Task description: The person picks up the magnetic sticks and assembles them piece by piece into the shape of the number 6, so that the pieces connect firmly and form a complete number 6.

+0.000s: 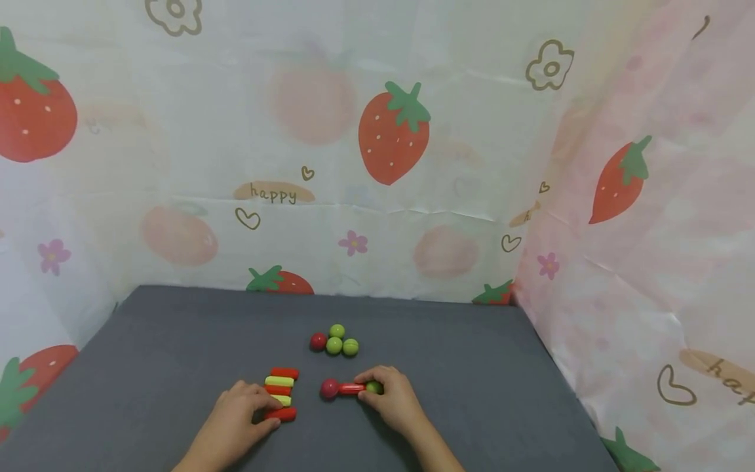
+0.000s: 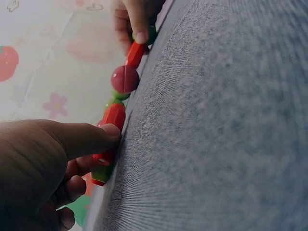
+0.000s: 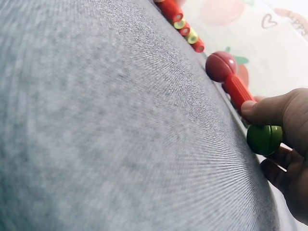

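Observation:
In the head view, a short column of red and yellow sticks [image 1: 279, 381] lies left of centre. My left hand [image 1: 237, 414] pinches the nearest red stick [image 2: 113, 118] of that column between thumb and fingers. To the right lies a row of a dark red ball [image 1: 329, 389], a red stick [image 1: 350, 389] and a green ball [image 3: 264, 139], end to end. My right hand [image 1: 392, 397] pinches this red stick close to the green ball, thumb on the near side. Its fingers partly cover the green ball in the head view.
Farther back on the dark grey table [image 1: 448, 354] sit another dark red ball [image 1: 318, 341] and three green balls [image 1: 334, 345], close together. Behind the table hangs a pale curtain [image 1: 236, 131] printed with strawberries, and it continues down both sides.

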A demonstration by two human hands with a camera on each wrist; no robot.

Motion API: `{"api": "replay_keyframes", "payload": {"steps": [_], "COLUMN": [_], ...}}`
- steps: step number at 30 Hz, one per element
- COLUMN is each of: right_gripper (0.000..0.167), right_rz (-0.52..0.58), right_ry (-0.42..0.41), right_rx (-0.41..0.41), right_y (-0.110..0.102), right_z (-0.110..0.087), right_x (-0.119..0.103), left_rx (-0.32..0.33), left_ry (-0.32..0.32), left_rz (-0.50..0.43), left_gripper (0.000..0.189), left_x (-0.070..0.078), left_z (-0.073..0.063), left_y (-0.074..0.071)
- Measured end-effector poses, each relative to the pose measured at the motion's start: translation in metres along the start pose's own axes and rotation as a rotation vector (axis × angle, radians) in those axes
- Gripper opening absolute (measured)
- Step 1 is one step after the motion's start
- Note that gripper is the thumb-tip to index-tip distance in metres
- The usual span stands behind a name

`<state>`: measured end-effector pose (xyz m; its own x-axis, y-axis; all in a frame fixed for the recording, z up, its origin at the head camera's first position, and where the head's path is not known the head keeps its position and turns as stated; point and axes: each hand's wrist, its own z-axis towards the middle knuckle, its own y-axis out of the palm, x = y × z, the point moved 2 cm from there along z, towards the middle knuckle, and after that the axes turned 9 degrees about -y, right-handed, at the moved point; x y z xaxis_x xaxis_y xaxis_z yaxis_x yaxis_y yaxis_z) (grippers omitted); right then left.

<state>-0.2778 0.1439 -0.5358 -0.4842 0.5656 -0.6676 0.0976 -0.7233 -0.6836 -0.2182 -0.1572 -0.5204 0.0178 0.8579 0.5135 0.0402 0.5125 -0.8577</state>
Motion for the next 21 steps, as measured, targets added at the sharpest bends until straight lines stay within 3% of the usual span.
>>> {"api": "replay_keyframes", "payload": {"steps": [5,12,21], "right_gripper": [0.020,0.020,0.021], "right_rz": [0.004,-0.005,0.001], "right_ry": [-0.004,-0.002,-0.006], "right_rx": [0.009,-0.002,0.007], "right_y": [0.000,0.001,0.001], "right_z": [-0.001,0.000,0.000], "right_x": [-0.002,-0.001,0.002], "left_rx": [-0.026,-0.049,-0.074], "left_ry": [-0.015,-0.121,-0.186], "left_rz": [-0.042,-0.135,-0.240], "left_gripper": [0.020,0.014,0.013], "left_x": [0.002,0.008,0.029], "left_z": [-0.001,-0.001,0.004], "left_y": [0.002,0.007,0.017]}}
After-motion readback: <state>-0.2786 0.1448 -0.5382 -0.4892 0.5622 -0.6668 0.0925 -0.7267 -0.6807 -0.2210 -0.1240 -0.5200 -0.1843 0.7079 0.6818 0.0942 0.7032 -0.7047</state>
